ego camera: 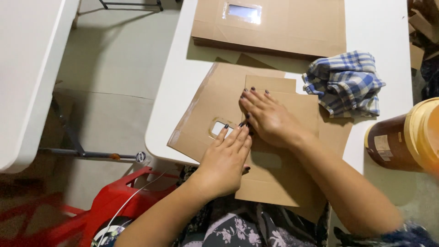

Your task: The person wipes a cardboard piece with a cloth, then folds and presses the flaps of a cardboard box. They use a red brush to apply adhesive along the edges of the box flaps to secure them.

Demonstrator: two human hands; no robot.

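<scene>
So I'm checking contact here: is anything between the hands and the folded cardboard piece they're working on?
Nothing visible. The left hand and the right hand both lie flat, directly on the folded cardboard piece. The checked cloth and the brown jar sit off to the right, apart from it.

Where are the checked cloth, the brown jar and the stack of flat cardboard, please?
checked cloth (344,82), head view, middle folds.
brown jar (388,142), head view, its side.
cardboard stack (302,25), head view, top sheet.

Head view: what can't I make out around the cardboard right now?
- Cardboard sheet: its middle and part of its window, covered by left hand and right hand.
- Jar: blurred, cut off by the right edge.
- Cardboard stack: top cut off by the frame.
</scene>
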